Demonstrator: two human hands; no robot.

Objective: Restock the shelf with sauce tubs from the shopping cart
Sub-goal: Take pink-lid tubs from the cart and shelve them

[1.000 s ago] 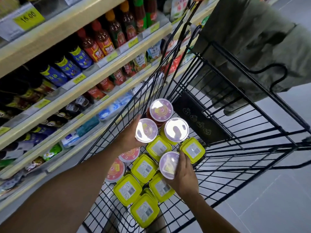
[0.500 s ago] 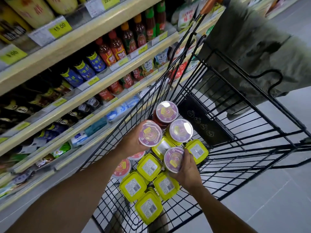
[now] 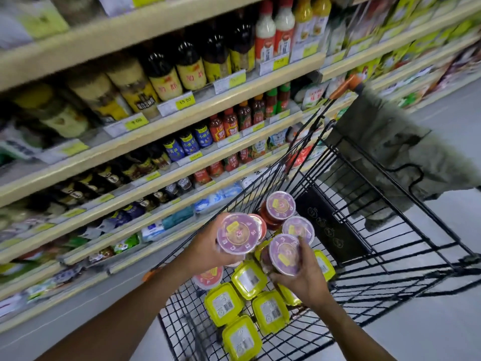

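- Since half a second ago both hands have come up off the cart load, each carrying a round tub, and the view has swung up towards the shelving.
- Nearest, at 6 o'clock, yellow square-lidded plastic tubs (image 3: 270, 312) lie packed side by side on the floor of the black wire shopping cart (image 3: 390, 269).
- At about 5 o'clock from centre, the right hand (image 3: 305, 282) is curled round the side wall of a round purple-labelled sauce tub (image 3: 285, 255), which is tilted with its clear lid towards the camera.
- At about 7 o'clock, the left hand (image 3: 205, 252) wraps under and behind a second round sauce tub (image 3: 238, 234), held clear above the load.
- These tubs look like thin, stiff plastic filled with sauce, so probably fairly heavy for their size.
- The smooth walls could slip, and a squeeze near the rim might pop the snap-on lid.
- The safest hold is likely round the lower wall or under the base, never by the lid.
- Just beyond, at 12 to 1 o'clock of the hands, two more round tubs (image 3: 281, 205) sit in the cart.
- Farther, at 2 o'clock, an olive cloth (image 3: 390, 152) hangs over the cart's far end.
- Farthest, from 9 to 12 o'clock, cream shelving (image 3: 104, 43) holds rows of sauce bottles (image 3: 187, 66); which gap awaits the tubs I cannot tell.
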